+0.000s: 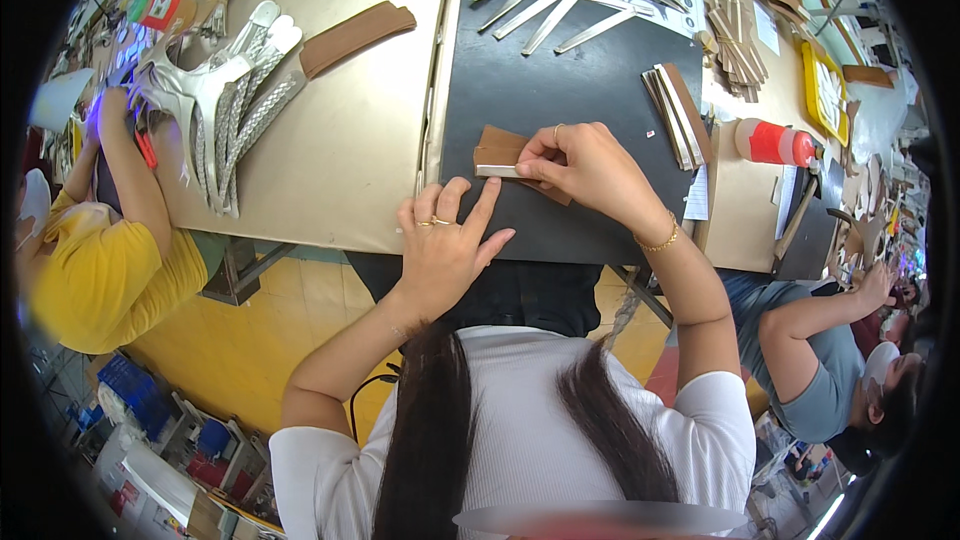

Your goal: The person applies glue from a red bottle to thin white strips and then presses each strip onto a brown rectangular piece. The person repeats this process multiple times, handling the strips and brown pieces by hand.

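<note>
On the dark work mat in front of me lie several overlapping brown leather-like pieces. A narrow white strip runs along the near edge of the top one. My right hand is closed in a pinch at the strip's right end, its palm covering part of the brown pieces. What exactly lies between thumb and finger is partly hidden. My left hand has its fingers spread and holds nothing. Its index fingertip touches the strip's near edge, while the palm hangs over the table's front edge.
Silvery strips lie scattered at the back of the mat; a bundle of brown and white strips is at its right. Brown pieces and braided straps lie left. A red bottle lies right. Co-workers sit on both sides.
</note>
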Demonstrator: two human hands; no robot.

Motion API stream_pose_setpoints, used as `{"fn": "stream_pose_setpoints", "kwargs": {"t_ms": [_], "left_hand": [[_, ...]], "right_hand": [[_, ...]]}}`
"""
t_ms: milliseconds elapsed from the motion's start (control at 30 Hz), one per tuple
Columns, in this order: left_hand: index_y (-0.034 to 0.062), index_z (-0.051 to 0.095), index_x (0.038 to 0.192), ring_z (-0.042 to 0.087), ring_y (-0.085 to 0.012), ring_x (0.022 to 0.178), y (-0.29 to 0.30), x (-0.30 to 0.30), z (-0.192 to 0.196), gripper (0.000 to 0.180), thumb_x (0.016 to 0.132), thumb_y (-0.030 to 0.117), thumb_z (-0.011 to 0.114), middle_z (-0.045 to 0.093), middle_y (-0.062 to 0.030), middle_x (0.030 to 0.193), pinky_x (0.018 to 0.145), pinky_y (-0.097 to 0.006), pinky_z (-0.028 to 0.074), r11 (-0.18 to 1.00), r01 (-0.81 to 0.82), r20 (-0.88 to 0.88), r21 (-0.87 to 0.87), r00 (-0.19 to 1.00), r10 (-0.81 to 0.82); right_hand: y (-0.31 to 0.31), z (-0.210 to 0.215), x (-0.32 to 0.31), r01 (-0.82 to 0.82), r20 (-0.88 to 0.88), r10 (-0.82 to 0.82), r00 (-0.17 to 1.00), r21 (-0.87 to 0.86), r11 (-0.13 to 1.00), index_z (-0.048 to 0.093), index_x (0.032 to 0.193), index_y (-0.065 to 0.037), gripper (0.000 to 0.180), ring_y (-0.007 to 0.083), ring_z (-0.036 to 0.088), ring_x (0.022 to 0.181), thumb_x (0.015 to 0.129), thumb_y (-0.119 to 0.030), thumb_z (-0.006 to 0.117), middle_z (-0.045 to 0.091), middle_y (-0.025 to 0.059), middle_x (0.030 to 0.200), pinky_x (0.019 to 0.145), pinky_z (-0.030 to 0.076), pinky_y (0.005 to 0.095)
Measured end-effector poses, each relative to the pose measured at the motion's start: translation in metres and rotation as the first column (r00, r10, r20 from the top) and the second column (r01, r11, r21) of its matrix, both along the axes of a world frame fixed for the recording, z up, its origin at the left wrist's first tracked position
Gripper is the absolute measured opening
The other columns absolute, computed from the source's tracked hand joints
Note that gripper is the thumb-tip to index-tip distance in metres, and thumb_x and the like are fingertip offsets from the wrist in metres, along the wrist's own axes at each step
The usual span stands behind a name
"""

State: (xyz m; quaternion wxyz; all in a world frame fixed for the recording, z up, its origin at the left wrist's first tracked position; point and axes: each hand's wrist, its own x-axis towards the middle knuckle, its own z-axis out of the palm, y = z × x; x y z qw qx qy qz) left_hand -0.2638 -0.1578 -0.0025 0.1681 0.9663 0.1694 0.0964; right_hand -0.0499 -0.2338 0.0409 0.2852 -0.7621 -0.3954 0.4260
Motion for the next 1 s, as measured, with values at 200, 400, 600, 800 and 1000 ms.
{"fn": "stream_pose_setpoints", "kwargs": {"t_ms": [200,400,600,800,1000], "left_hand": [[0.016,0.06,0.134,0.042,-0.0308,0.114,0.0,-0.004,-0.003,0.059,0.082,0.04,0.075,0.049,-0.0108,0.121,0.094,-0.046,0.032,1.0,0.003,0.011,-0.003,1.0,-0.003],[0.0158,0.059,0.135,0.041,-0.0307,0.114,0.0,-0.005,-0.004,0.06,0.082,0.04,0.075,0.048,-0.0113,0.121,0.094,-0.046,0.031,1.0,0.017,0.0,-0.003,1.0,-0.017],[0.0146,0.058,0.135,0.041,-0.0305,0.114,0.001,-0.005,-0.005,0.061,0.083,0.04,0.075,0.047,-0.0112,0.125,0.093,-0.046,0.032,1.0,0.028,0.004,0.006,1.0,-0.028],[0.0089,0.059,0.132,0.048,-0.0257,0.111,0.004,-0.002,-0.006,0.06,0.081,0.038,0.075,0.05,-0.0088,0.141,0.091,-0.042,0.035,0.99,0.088,0.013,0.114,0.996,-0.09],[0.0072,0.059,0.131,0.053,-0.0244,0.107,0.006,0.0,-0.004,0.061,0.08,0.037,0.076,0.054,-0.0081,0.14,0.091,-0.041,0.036,0.98,0.12,0.002,0.157,0.993,-0.121]], "right_hand": [[-0.001,0.0,-0.007,0.0,0.112,0.002,0.994,-0.019,1.0,0.074,0.086,-0.001,0.019,0.0287,0.068,0.062,0.085,-0.019,0.071,0.069,0.0153,0.069,0.062,0.052,0.0352],[-0.002,-0.004,-0.011,-0.003,0.175,0.003,0.985,0.002,1.0,0.075,0.086,-0.003,0.02,0.0311,0.067,0.062,0.084,-0.022,0.073,0.069,0.0164,0.069,0.063,0.052,0.0368],[0.0,-0.004,-0.012,0.0,0.197,0.001,0.98,-0.007,1.0,0.075,0.084,-0.003,0.02,0.0309,0.067,0.061,0.084,-0.023,0.073,0.068,0.016,0.067,0.063,0.052,0.0371],[0.001,-0.001,-0.01,-0.019,0.209,0.017,0.978,0.007,1.0,0.074,0.084,-0.001,0.019,0.0297,0.069,0.065,0.084,-0.02,0.072,0.069,0.0156,0.071,0.064,0.052,0.0363],[-0.021,0.011,0.007,0.019,0.146,-0.011,0.989,-0.056,0.998,0.072,0.091,0.001,0.018,0.0247,0.071,0.067,0.085,-0.017,0.071,0.071,0.0142,0.073,0.068,0.054,0.0323]]}}
